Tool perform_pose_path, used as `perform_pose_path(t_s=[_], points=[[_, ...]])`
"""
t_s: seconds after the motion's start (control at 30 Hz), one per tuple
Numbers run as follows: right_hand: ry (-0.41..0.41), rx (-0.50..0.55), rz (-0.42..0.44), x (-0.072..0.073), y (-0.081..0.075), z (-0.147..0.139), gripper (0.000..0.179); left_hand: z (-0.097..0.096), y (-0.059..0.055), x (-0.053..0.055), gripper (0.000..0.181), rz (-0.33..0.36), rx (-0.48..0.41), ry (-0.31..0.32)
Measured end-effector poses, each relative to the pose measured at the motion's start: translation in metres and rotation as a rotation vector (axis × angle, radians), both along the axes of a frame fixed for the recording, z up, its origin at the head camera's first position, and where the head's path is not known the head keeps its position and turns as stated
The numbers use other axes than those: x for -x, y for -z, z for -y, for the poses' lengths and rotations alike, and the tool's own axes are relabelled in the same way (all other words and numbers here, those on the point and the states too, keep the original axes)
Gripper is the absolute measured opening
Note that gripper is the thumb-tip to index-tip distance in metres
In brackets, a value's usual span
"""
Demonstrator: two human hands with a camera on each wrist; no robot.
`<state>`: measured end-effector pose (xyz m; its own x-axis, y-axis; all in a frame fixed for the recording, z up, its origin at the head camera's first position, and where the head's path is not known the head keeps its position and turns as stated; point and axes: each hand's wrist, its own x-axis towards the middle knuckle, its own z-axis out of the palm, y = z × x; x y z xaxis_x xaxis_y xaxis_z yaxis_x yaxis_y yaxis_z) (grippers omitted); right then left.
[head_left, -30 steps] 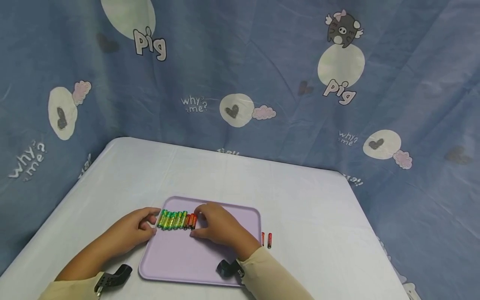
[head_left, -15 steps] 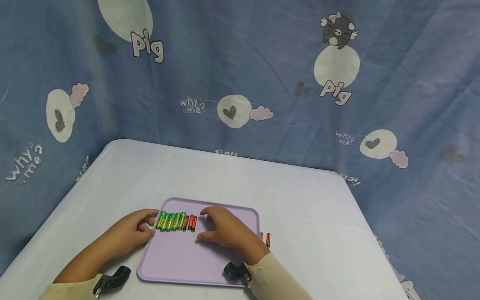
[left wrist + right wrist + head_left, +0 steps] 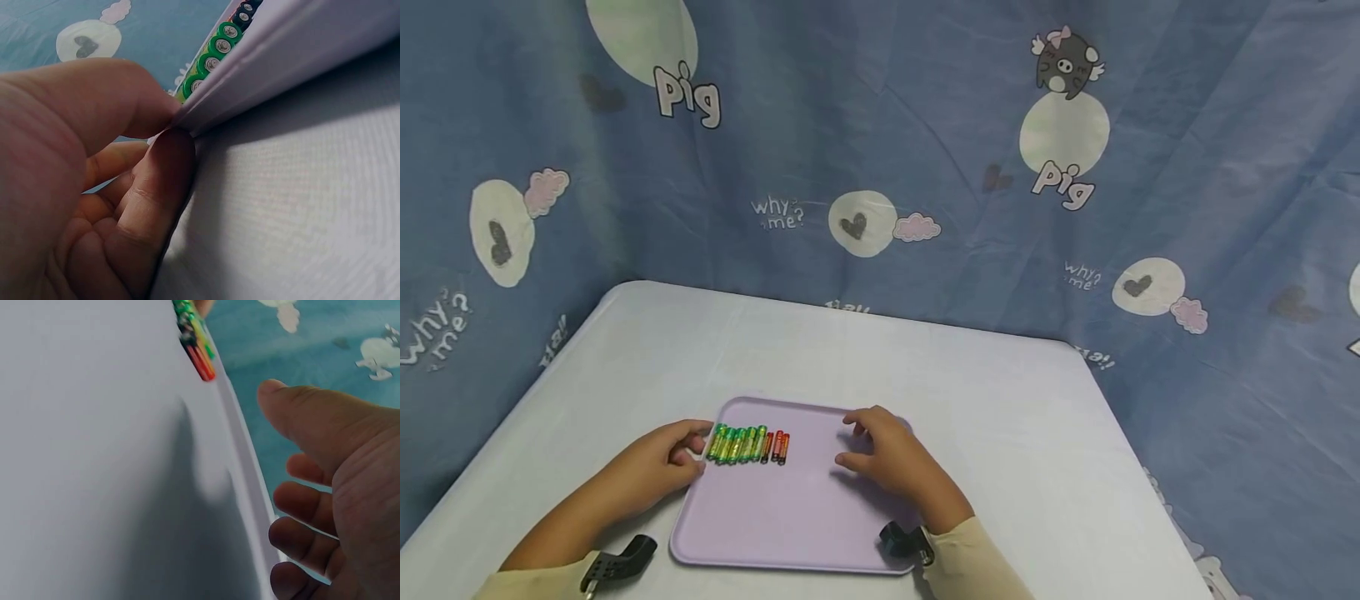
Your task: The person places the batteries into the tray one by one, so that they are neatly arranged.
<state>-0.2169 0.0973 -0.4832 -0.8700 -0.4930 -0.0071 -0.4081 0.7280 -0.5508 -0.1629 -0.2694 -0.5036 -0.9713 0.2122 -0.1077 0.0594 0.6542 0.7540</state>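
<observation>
A lilac tray lies on the white table. Along its upper left part sit several green-yellow batteries side by side, followed on the right by three red-black batteries. My left hand touches the tray's left rim with thumb and fingers, beside the green batteries; the left wrist view shows battery ends just past the rim. Over the tray's right part hovers my right hand, thumb and fingers apart and holding nothing. In the right wrist view, a red battery lies beyond its fingers.
A blue printed curtain hangs behind and beside the white table. Each wrist carries a black camera mount, the left one beside the tray's corner, the right one above the tray.
My right hand has let go of the red end of the battery row and moved right. Two loose red batteries at the tray's right are now hidden by my arm. The left hand stays.
</observation>
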Motion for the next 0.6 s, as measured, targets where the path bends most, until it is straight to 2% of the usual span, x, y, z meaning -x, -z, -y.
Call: perform_pose_path(t_s=[0.2,0.37,0.6], points=[[0.057,0.016,-0.043,0.001,0.001,-0.023,0.050,-0.001,0.002,0.001,0.062,-0.008,-0.021,0.007],[0.103,0.050,-0.073,0.000,0.004,-0.045,0.048,-0.001,-0.001,-0.001,0.062,-0.011,-0.012,0.002],[0.180,0.078,-0.051,0.000,0.003,-0.068,0.045,0.001,-0.001,-0.003,0.062,-0.002,-0.032,0.002]])
